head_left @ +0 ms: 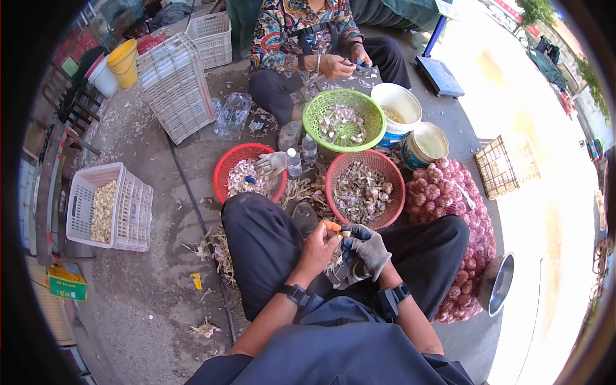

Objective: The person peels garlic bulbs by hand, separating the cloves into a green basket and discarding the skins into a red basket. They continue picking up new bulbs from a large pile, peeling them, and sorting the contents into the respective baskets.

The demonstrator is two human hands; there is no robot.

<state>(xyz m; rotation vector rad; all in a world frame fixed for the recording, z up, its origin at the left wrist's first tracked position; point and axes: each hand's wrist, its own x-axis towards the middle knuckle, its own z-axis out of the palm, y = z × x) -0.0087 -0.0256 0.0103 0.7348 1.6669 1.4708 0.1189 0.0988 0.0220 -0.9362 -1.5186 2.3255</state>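
Between my knees both hands meet at a small pale garlic clove [346, 234]. My left hand [316, 249] is bare apart from an orange covering on a fingertip, and its fingers are pinched at the clove's left side. My right hand [369, 249], in a grey glove with dark blue fingertips, is closed around the clove's other side. Garlic skins lie below the hands. Just beyond, a red basket [399, 206] holds garlic pieces and skins. Left of it, another red basket [218, 173] holds cloves and a light glove [273, 163].
A person [301, 38] sits opposite, hands together, behind a green basket [308, 122]. A net sack of garlic [478, 237] and a metal bowl [504, 282] stand right. White buckets [410, 106], bottles [294, 163] and a crate of cloves [135, 215] are around.
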